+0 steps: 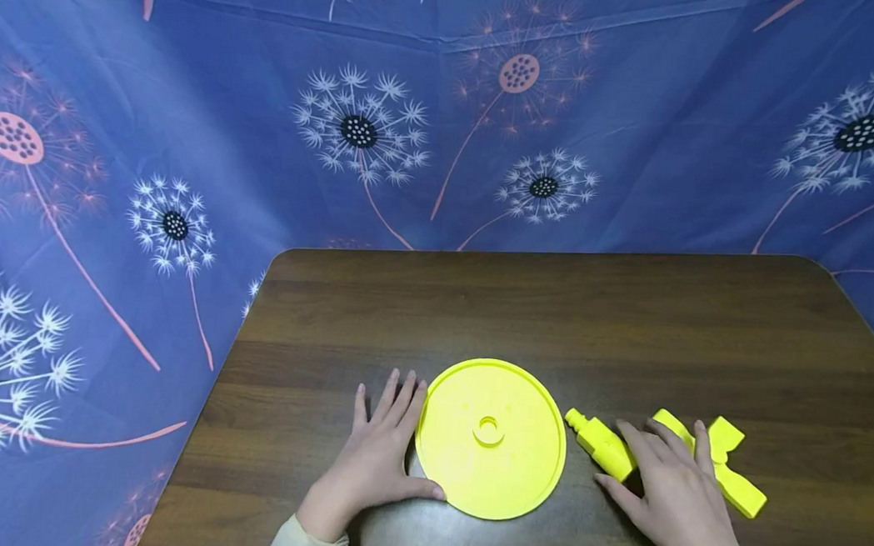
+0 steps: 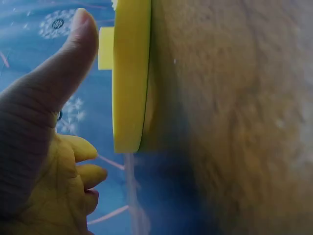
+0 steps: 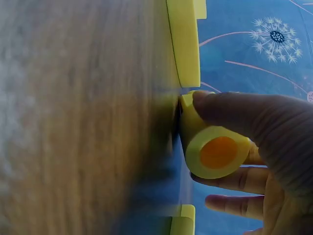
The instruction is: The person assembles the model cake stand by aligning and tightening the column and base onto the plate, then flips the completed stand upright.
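A round yellow plastic disc with a raised rim and a short central ring lies flat on the table. My left hand is spread at its left side, fingers and thumb along the rim; in the left wrist view the thumb is stretched out beside the disc. To the right lies a yellow bottle-shaped piece with a stepped narrow end and a hollow end. My right hand pinches it between thumb and fingers. Beneath that hand's outer fingers is a yellow branched piece, partly covered.
The brown wooden table has rounded far corners. Behind it and at its left hangs a blue cloth with a dandelion print. A pale sleeve shows at the left wrist.
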A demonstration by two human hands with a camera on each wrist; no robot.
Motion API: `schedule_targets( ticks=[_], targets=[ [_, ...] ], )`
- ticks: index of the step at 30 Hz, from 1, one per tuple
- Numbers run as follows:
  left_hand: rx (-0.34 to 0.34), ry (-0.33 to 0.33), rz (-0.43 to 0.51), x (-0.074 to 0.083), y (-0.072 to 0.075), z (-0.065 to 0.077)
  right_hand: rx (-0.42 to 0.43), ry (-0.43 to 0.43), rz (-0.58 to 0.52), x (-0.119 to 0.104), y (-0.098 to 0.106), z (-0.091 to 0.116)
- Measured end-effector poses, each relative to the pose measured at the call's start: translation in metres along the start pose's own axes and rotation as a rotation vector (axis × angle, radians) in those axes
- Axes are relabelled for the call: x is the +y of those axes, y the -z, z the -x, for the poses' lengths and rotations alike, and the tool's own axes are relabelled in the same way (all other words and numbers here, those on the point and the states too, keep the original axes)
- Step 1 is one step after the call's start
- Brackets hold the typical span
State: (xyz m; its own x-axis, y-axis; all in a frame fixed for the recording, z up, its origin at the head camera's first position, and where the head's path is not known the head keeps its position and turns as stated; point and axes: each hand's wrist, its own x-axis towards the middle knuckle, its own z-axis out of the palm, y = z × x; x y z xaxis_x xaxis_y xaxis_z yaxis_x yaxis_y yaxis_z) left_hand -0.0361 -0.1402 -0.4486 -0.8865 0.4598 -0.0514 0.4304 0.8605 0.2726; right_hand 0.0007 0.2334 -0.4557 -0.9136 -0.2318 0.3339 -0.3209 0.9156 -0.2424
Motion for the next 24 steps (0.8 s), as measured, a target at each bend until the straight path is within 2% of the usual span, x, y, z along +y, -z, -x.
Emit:
schedule_targets(
  ticks=[6, 11, 20, 24],
  targets=[
    [-0.043, -0.028, 0.023, 0.004, -0.002, -0.004, 0.001, 0.007, 0.017, 0.000, -0.002, 0.000],
    [-0.074, -0.028, 0.031, 0.006, -0.003, -0.006, 0.017, 0.000, -0.024, 0.001, 0.002, -0.001],
    [-0.105, -0.014, 0.048, 0.006, -0.004, -0.008, 0.211, -0.003, -0.191, -0.002, 0.020, -0.008],
    [-0.111, -0.009, 0.066, 0.005, -0.004, -0.009, 0.237, 0.000, -0.249, -0.007, 0.024, -0.016]
  ],
)
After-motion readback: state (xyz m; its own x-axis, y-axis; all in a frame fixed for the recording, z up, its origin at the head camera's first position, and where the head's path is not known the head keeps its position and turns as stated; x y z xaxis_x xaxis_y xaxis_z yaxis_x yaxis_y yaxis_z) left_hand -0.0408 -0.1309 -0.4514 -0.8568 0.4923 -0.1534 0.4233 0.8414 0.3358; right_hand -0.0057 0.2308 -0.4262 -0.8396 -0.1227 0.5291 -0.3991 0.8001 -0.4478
